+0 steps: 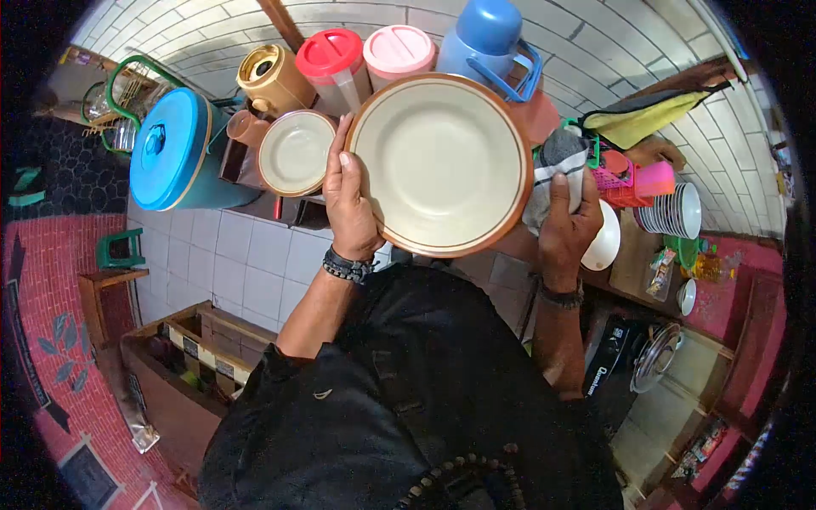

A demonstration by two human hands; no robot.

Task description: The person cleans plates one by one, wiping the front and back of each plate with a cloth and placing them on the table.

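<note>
A large cream plate (pixel 442 166) with a brown rim is held up in front of me, its inner face toward the camera. My left hand (pixel 350 208) grips its left edge, some fingers hidden behind it. At the plate's right edge my right hand (pixel 568 228) is closed on a grey cloth (pixel 544 191) with white and dark stripes. The cloth lies against or very close to the rim; I cannot tell if it presses on it. Left of my left hand, a smaller cream plate (pixel 296 153) with a brown rim rests on the counter.
Along the tiled wall stand a blue drink cooler (pixel 166 153), a gold jug (pixel 276 81), red-lidded (pixel 330 53) and pink-lidded (pixel 398 51) containers, and a blue thermos (pixel 483 47). To the right are stacked white plates (pixel 684 211), a pink basket (pixel 614 172) and a black stove (pixel 614 361).
</note>
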